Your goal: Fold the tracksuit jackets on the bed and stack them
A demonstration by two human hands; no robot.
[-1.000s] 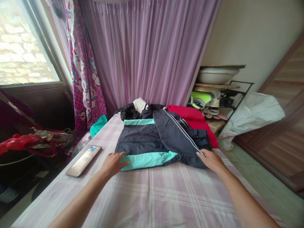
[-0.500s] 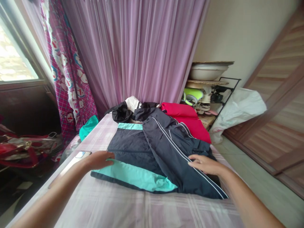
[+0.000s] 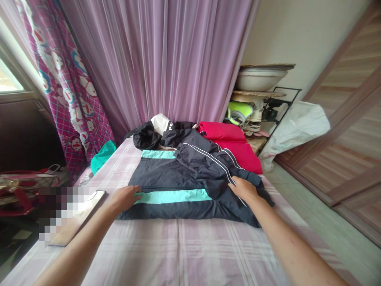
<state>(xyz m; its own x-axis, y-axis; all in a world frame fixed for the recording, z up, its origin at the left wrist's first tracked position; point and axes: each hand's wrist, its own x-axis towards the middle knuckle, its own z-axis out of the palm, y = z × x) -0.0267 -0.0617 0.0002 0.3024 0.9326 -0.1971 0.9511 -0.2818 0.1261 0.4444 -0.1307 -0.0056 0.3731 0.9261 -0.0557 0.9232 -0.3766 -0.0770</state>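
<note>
A dark navy jacket (image 3: 166, 172) with turquoise bands and white piping lies partly folded across the bed. My left hand (image 3: 126, 197) is at its left edge, fingers curled on the end of the near turquoise band (image 3: 178, 196). Toward the right, my right hand (image 3: 244, 188) pinches the sleeve (image 3: 220, 174) beside its white piping. The cloth bunches up around that hand. Some fingertips of both hands are hidden in the fabric.
Behind the jacket lie a black-and-white garment (image 3: 149, 133) and a folded red cloth (image 3: 226, 133). A phone (image 3: 80, 218) rests near the bed's left side. To the right stand a shoe rack (image 3: 279, 115) and a white sack (image 3: 300, 127); purple curtains (image 3: 160, 59) hang behind.
The jacket's near edge has moved away from me, and its turquoise band now lies straighter. The sleeve has bunched under my right hand, which has moved slightly farther away. The view has shifted slightly.
</note>
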